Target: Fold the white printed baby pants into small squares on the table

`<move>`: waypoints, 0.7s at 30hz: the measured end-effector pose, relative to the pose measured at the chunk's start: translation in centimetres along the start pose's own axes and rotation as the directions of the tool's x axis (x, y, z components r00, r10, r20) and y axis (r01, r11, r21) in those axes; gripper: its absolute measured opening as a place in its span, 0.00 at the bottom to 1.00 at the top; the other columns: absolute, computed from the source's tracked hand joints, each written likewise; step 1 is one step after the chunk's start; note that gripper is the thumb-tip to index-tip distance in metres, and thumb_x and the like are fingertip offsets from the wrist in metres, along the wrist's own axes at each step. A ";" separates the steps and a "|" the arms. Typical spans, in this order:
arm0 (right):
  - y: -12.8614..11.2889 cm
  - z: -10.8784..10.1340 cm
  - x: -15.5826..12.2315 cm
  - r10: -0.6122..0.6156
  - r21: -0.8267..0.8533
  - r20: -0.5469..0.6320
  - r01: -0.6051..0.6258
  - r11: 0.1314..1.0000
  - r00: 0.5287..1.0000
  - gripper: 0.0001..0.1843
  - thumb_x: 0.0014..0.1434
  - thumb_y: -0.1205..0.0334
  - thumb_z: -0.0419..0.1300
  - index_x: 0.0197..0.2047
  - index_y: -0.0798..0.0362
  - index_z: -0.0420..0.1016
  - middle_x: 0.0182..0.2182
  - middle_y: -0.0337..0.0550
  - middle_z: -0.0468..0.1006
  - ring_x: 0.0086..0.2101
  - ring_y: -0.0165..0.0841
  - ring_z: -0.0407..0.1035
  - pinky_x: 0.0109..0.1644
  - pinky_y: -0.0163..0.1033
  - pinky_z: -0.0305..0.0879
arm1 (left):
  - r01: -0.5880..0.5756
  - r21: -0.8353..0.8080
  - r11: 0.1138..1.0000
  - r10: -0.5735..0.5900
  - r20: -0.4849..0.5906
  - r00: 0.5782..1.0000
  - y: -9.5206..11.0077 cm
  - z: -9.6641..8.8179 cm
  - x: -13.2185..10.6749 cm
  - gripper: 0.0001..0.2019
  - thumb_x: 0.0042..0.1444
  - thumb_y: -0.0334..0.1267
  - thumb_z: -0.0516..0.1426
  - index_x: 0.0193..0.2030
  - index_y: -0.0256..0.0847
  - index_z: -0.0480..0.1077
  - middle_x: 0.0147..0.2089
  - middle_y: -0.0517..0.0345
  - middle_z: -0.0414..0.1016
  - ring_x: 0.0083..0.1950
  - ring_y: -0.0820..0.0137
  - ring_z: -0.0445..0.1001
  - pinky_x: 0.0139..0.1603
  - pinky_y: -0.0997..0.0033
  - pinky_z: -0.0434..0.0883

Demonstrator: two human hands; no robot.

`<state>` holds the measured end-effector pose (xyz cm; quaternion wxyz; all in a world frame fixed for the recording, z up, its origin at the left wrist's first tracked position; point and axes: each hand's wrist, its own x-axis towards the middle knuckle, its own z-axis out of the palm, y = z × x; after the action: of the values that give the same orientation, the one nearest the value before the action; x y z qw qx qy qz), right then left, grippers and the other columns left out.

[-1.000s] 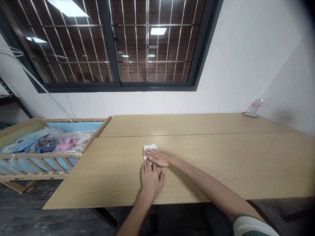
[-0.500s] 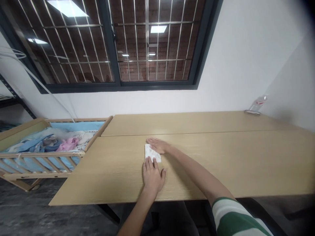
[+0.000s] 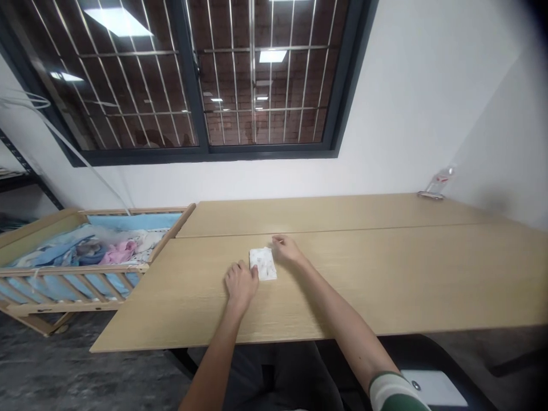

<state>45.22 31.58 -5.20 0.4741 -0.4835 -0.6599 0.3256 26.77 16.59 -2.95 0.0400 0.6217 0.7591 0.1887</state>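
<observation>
A small folded white cloth [image 3: 263, 264] with a faint print lies flat on the pale wooden table [image 3: 385, 279]. My left hand [image 3: 241, 286] rests at its lower left edge, fingers loosely curled, and the fingertips seem to touch the cloth. My right hand [image 3: 287, 251] sits just past its upper right corner with bunched fingers. Neither hand visibly holds the cloth.
A wooden crib [image 3: 72, 268] with blue and pink bedding stands beyond the table's left edge. A seam crosses the tabletop. A small clear object [image 3: 436, 185] stands in the far right corner. A white wall and barred window lie beyond.
My left hand has slid left to the cloth's edge. My right hand has moved off the cloth, up and right. The cloth sits straighter than before.
</observation>
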 end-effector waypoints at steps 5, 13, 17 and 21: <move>-0.5 1.1 -2.5 -0.018 0.071 0.097 0.011 0.997 0.995 0.15 0.52 0.50 0.66 0.35 0.53 0.79 0.32 0.43 0.81 0.33 0.37 0.74 0.38 0.42 0.72 | 0.029 0.003 1.000 -0.030 0.069 0.997 0.2 0.9 2.4 0.28 0.67 0.54 0.47 0.53 0.27 0.70 0.54 0.25 0.75 0.57 0.44 0.74 0.54 0.53 0.68; -2.0 2.4 -4.4 0.119 0.036 0.073 -0.122 0.992 0.990 0.13 0.43 0.62 0.67 0.32 0.51 0.68 0.26 0.32 0.71 0.27 0.30 0.64 0.30 0.33 0.62 | -0.055 -0.095 0.994 0.069 0.153 0.986 1.2 0.6 2.7 0.18 0.69 0.43 0.47 0.53 0.33 0.69 0.52 0.33 0.79 0.53 0.55 0.79 0.49 0.63 0.68; -4.2 2.9 -6.1 0.137 0.063 0.159 -0.149 0.987 0.978 0.11 0.46 0.65 0.63 0.34 0.51 0.66 0.26 0.32 0.69 0.27 0.28 0.62 0.30 0.32 0.58 | -0.112 -0.176 0.978 0.135 0.125 0.983 0.1 -1.8 0.9 0.14 0.70 0.42 0.47 0.52 0.37 0.67 0.48 0.40 0.80 0.48 0.61 0.79 0.43 0.68 0.67; -8.6 3.7 -10.3 0.082 0.176 0.335 -0.147 0.973 0.939 0.11 0.49 0.64 0.64 0.36 0.52 0.67 0.30 0.33 0.69 0.31 0.28 0.62 0.35 0.33 0.58 | -0.175 -0.228 0.958 0.197 0.075 0.978 -4.2 -5.7 -3.3 0.11 0.69 0.44 0.47 0.38 0.43 0.64 0.34 0.56 0.76 0.37 0.67 0.76 0.37 0.72 0.64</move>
<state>39.81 19.14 -2.03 0.3848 -0.4113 -0.6638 0.4921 21.92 11.40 0.29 0.1276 0.6906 0.6687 0.2442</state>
